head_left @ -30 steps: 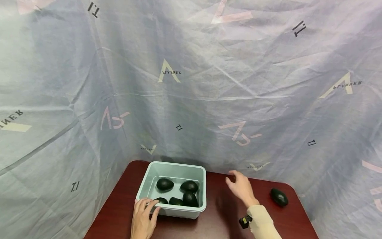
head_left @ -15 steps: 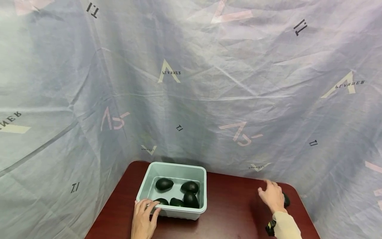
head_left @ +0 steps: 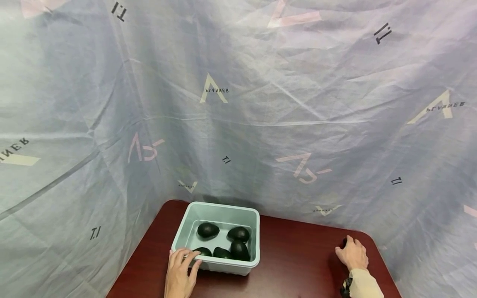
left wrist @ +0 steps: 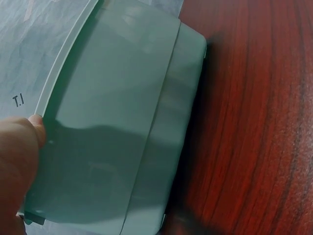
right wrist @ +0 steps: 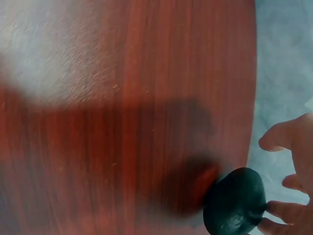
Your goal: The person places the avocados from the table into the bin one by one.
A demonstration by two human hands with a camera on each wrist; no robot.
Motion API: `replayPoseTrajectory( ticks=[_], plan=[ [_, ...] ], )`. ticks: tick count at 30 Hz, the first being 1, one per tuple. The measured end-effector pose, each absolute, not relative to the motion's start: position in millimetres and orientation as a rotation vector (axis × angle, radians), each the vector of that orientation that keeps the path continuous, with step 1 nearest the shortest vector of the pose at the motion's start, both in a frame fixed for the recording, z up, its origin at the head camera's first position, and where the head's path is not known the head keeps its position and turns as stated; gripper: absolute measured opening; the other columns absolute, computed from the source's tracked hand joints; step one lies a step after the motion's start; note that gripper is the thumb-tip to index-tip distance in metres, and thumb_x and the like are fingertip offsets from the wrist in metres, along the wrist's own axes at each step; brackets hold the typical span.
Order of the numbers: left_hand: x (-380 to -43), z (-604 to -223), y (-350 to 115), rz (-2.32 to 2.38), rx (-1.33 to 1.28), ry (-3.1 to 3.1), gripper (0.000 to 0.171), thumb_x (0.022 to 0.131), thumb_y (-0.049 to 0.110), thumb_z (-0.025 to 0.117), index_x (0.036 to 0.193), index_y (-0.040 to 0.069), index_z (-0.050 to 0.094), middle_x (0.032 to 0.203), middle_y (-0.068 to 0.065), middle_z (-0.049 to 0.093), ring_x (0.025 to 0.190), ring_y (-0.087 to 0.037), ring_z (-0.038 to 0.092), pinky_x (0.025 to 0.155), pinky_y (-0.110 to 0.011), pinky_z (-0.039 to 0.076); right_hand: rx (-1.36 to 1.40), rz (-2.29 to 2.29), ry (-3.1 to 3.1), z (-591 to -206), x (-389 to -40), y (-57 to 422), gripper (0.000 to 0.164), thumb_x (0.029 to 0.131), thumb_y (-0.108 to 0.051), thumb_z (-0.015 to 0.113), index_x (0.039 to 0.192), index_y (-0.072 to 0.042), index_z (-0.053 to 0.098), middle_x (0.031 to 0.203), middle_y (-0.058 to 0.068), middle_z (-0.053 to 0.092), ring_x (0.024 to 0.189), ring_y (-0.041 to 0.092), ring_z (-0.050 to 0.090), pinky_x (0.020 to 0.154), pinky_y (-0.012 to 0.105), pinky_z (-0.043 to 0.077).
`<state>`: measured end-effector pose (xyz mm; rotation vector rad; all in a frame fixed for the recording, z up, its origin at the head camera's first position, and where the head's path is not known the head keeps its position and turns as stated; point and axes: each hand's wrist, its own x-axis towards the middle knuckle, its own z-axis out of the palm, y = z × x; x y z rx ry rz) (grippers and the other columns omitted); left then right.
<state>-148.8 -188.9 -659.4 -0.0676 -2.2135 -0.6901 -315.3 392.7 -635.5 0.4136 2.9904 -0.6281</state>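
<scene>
A pale green plastic tub (head_left: 220,265) stands on the table at centre left, several dark avocados (head_left: 239,250) lying inside it. My left hand (head_left: 179,273) holds its near left rim, fingers over the edge and thumb on the outer wall. In the left wrist view that thumb (left wrist: 38,128) lies at the rim. At the table's right end, my right hand (head_left: 354,253) is over a lone avocado (right wrist: 234,201), mostly hidden in the head view. The right wrist view shows the fingers spread at its side, with the thumb apart from it.
A dark red wooden table (head_left: 294,248) bears everything. Grey printed cloth (head_left: 238,124) hangs behind the table and along both sides, close to its back edge. A dark device (head_left: 346,286) is strapped at the right wrist.
My right hand has moved right, from beside the tub to the lone avocado at the table's right end. The left hand stays on the tub's rim.
</scene>
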Motion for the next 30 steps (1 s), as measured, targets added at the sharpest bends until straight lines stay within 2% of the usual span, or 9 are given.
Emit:
replayPoseTrajectory(
  ticks=[5,10,14,17,24,30],
  plan=[
    [-150,-656,-189,-0.686,-0.061,-2.221,0.026,0.080,0.015,0.091,0.103,0.016,0.081,0.104,-0.004,0.067,0.116,-0.030,0.057,0.115,-0.079,0.034,0.453,-0.615,3.080,-639,-313,395,0.069,0.096,-0.028,0.063,0.147,0.013,0.041,0.144,0.048,0.035,0.130,0.069,0.034,0.097,0.079,0.040],
    [-149,-656,-189,-0.686,-0.067,-2.220,0.026,0.079,0.015,0.092,0.102,0.016,0.081,0.103,-0.004,0.066,0.114,-0.030,0.057,0.111,-0.080,0.036,0.532,-0.673,3.022,-645,-308,399,0.074,0.098,-0.030,0.063,0.150,0.013,0.033,0.144,0.051,0.030,0.130,0.073,0.034,0.097,0.080,0.041],
    [-149,-657,-189,-0.684,-0.074,-2.216,0.027,0.078,0.015,0.093,0.102,0.016,0.081,0.101,-0.004,0.066,0.113,-0.030,0.058,0.105,-0.082,0.038,0.474,-0.687,2.971,-651,-303,400,0.074,0.100,-0.030,0.066,0.152,0.009,0.031,0.141,0.048,0.036,0.124,0.072,0.046,0.095,0.078,0.049],
    [-148,-658,-189,-0.673,-0.073,-2.225,0.027,0.079,0.015,0.092,0.103,0.017,0.080,0.103,-0.003,0.067,0.114,-0.029,0.058,0.109,-0.081,0.038,0.421,-0.707,3.015,-649,-301,391,0.074,0.097,-0.030,0.070,0.152,0.005,0.034,0.137,0.045,0.044,0.118,0.070,0.053,0.092,0.077,0.051],
    [-147,-656,-190,-0.693,-0.057,-2.229,0.025,0.081,0.015,0.090,0.104,0.016,0.080,0.104,-0.005,0.066,0.116,-0.032,0.057,0.116,-0.079,0.033,0.085,-0.869,3.217,-598,-301,310,0.071,0.092,-0.038,0.077,0.150,-0.005,0.053,0.137,0.033,0.063,0.115,0.052,0.065,0.089,0.067,0.055],
    [-146,-654,-188,-0.692,-0.068,-2.243,0.024,0.083,0.016,0.089,0.105,0.016,0.080,0.105,-0.005,0.067,0.117,-0.033,0.057,0.117,-0.078,0.033,-0.304,-0.942,3.317,-551,-294,231,0.064,0.090,-0.037,0.081,0.147,-0.016,0.062,0.134,0.019,0.069,0.110,0.039,0.070,0.084,0.059,0.058]
  ],
)
